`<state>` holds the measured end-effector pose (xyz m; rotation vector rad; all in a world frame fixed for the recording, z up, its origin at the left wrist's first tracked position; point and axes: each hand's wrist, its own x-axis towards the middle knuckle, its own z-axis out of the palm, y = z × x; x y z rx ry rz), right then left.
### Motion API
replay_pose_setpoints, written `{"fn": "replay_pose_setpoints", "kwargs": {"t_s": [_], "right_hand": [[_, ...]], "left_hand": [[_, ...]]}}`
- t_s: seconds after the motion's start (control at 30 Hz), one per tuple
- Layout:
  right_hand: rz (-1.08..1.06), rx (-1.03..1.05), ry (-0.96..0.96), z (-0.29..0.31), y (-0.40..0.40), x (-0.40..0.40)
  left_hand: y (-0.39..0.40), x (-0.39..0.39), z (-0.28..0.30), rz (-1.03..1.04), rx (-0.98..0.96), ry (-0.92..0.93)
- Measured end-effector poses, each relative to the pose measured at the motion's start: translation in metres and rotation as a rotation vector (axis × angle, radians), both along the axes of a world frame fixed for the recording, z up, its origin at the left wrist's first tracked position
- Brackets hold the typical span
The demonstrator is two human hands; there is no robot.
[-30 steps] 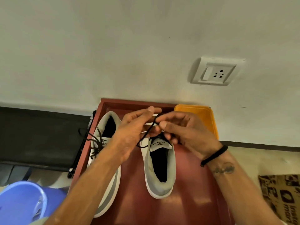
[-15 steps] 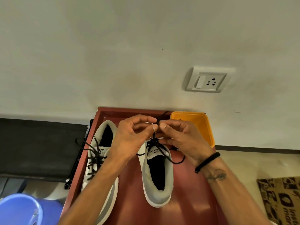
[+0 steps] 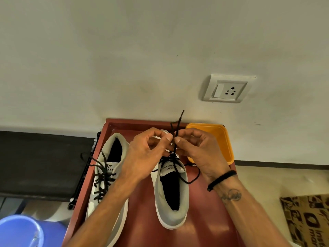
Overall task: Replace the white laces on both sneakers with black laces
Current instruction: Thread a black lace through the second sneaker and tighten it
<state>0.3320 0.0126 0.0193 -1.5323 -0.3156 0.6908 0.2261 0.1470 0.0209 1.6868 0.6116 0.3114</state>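
Each grip, left hand [image 3: 147, 154] and right hand [image 3: 197, 152], pinches thin black lace [image 3: 175, 150] over grey sneaker [image 3: 171, 196].

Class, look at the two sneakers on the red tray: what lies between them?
In the head view, the left forearm crosses the gap between the left sneaker and right sneaker; below it shows bare tray.

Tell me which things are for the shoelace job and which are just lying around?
For the job: right sneaker; left sneaker; black lace, pinched by left hand and right hand; red table.

Just lying about: yellow lid; wall socket; blue tub; cardboard box.
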Motion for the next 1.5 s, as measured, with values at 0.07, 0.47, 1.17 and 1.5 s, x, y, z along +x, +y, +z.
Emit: {"fn": "replay_pose_setpoints", "kwargs": {"t_s": [0.07, 0.47, 1.17, 1.5], "right_hand": [[0.032, -0.007, -0.023, 0.002, 0.000, -0.002], [-0.115, 0.021, 0.059, 0.006, -0.003, 0.012], [0.090, 0.274, 0.428, 0.004, -0.004, 0.010], [0.052, 0.039, -0.066, 0.008, 0.020, -0.008]], "left_hand": [[0.001, 0.000, -0.001, 0.021, -0.020, -0.007], [0.023, -0.002, 0.003, 0.181, -0.141, -0.214], [0.029, -0.008, 0.000, -0.215, 0.172, 0.031], [0.038, -0.007, 0.002, -0.138, 0.133, 0.004]]}}
